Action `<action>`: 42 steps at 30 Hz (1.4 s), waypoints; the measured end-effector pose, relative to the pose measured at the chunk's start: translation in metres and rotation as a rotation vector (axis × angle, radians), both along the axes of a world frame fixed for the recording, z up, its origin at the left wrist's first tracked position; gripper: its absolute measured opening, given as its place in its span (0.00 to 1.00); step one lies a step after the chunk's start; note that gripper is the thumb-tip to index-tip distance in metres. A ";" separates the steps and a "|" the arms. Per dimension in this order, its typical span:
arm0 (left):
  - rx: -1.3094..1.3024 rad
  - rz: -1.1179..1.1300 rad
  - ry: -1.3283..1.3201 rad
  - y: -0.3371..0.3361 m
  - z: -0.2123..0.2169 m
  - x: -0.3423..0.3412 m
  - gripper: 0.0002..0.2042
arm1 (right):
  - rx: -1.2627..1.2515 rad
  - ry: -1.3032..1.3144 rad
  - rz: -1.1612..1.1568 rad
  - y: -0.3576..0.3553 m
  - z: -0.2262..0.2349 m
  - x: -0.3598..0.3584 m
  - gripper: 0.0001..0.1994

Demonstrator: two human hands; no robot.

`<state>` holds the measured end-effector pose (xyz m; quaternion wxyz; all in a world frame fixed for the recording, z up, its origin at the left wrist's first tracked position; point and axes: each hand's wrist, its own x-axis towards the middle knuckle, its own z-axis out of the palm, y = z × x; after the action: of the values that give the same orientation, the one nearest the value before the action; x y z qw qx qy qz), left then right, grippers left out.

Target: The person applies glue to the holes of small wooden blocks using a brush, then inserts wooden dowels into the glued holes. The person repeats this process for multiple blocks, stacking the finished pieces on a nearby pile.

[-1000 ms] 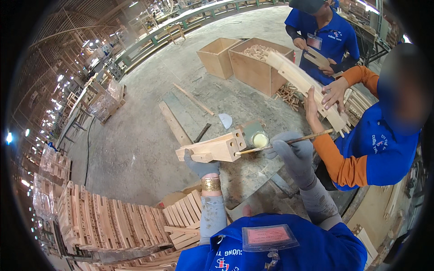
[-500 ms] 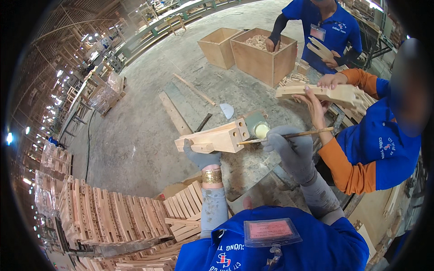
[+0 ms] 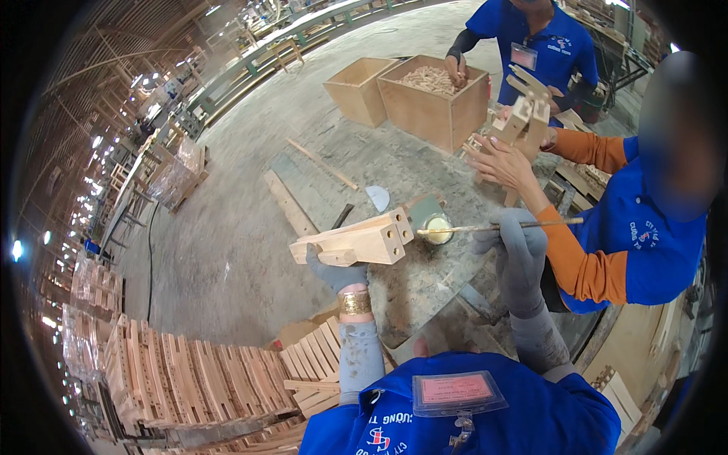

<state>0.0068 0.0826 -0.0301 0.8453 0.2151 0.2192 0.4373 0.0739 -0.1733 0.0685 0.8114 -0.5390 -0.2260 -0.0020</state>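
Left hand (image 3: 336, 271), grey glove, gripping a wooden block assembly (image 3: 355, 243) from underneath, fingers closed round its lower edge. The piece lies roughly level above the palm; its end with two dowel holes points to 3 o'clock.

Right hand (image 3: 518, 250), also gloved, closed on a thin stick brush (image 3: 500, 226). Stick runs 9–3 o'clock thru the fist; tip at 9 o'clock sits over a small glue cup (image 3: 435, 226), just beside the block's holed end. Can't tell if the tip touches the glue.

Cup stands on a stained worktable (image 3: 425, 288). At 12 o'clock, two open wooden boxes (image 3: 436, 102), nearer one w/ small wood dowels. A co-worker's hand (image 3: 502, 161) at 1–2 o'clock, orange sleeve, rests by another wooden piece (image 3: 523, 117). Second person in blue at 12–1 o'clock reaches into the box. Stacked slatted wood parts (image 3: 197, 375) at 7–8 o'clock.
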 end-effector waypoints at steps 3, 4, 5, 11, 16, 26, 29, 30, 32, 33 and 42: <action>-0.054 -0.097 -0.023 0.004 -0.001 0.015 0.30 | 0.031 0.012 -0.049 -0.007 -0.016 -0.004 0.08; -0.071 -0.133 -0.030 0.006 -0.001 0.023 0.29 | 0.066 0.049 -0.059 -0.008 -0.019 -0.008 0.08; -0.054 -0.151 -0.035 0.008 -0.005 0.032 0.27 | 0.095 0.084 -0.062 -0.009 -0.022 -0.011 0.07; 0.241 -0.244 0.140 0.014 -0.033 0.126 0.21 | -0.092 0.234 -0.098 -0.023 -0.038 -0.026 0.06; 0.033 -0.442 0.097 0.032 -0.078 0.218 0.17 | -0.196 0.228 -0.198 -0.031 -0.046 -0.042 0.07; 0.053 -0.433 0.430 -0.022 -0.126 0.335 0.17 | -0.422 0.361 -0.692 -0.063 -0.079 -0.077 0.06; 0.131 -0.428 0.636 0.031 -0.133 0.347 0.18 | -0.383 0.372 -0.602 -0.051 -0.060 -0.068 0.04; 0.122 -0.438 0.569 0.042 -0.134 0.342 0.17 | -0.378 0.351 -0.565 -0.048 -0.059 -0.064 0.04; 0.107 -0.522 0.477 0.038 -0.134 0.320 0.14 | -0.366 0.332 -0.547 -0.042 -0.066 -0.061 0.05; 0.095 -0.533 0.419 0.047 -0.134 0.302 0.13 | -0.373 0.291 -0.533 -0.035 -0.064 -0.058 0.05; 0.683 0.291 0.578 0.146 -0.104 0.006 0.11 | -0.533 -0.093 -0.100 0.036 -0.073 -0.022 0.11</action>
<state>0.0123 0.2285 -0.1340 0.5602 0.5608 0.3173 0.5206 0.0516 -0.1378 -0.0042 0.6285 -0.7434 -0.2287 -0.0073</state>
